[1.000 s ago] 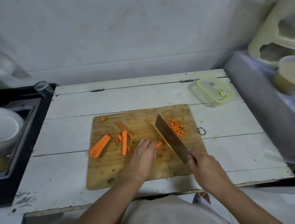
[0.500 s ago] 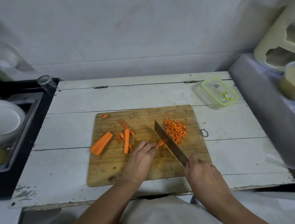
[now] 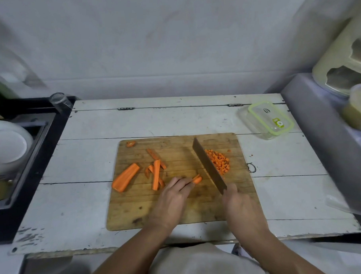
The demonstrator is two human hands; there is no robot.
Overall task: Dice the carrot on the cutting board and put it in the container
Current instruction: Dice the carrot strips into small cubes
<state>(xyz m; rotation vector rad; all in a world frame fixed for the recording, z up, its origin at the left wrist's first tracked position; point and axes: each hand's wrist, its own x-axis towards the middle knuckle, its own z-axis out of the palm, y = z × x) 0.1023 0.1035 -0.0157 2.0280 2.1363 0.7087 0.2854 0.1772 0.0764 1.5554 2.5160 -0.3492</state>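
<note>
Surface: white painted plank table (image 3: 174, 120) against a pale grey wall, filling the middle of the frame.
Right hand: the right hand (image 3: 239, 206), lower right of centre, has its fingers curled round the handle of a cleaver (image 3: 208, 165); the handle itself is hidden inside the grip.
Cleaver: its broad blade runs from the hand up and to the left across the board, standing between the two carrot groups; whether its edge touches the wood cannot be told.
Left hand: the left hand (image 3: 171, 199), just left of the blade, pinches a short bundle of carrot sticks (image 3: 197, 179) with bent fingertips, the orange ends poking out toward the cleaver.
Diced carrot: a heap of small cubes (image 3: 219, 161) lies just right of the blade, with one or two stray bits near it.
Uncut carrot: a thick carrot half (image 3: 125, 177) lies at the board's left side; loose strips (image 3: 156, 173) lie between it and the left hand; a small end piece (image 3: 131, 143) sits in the board's upper left corner.
Cutting board: wooden board (image 3: 137, 213) flat at the table's centre.
Container: clear box with a green-rimmed lid (image 3: 266, 120) on it, upper right of the table, well apart from the board.
Left edge: black sink (image 3: 31, 143) with a white bowl (image 3: 7, 142) and a clear glass (image 3: 59, 101) at its corner.
</note>
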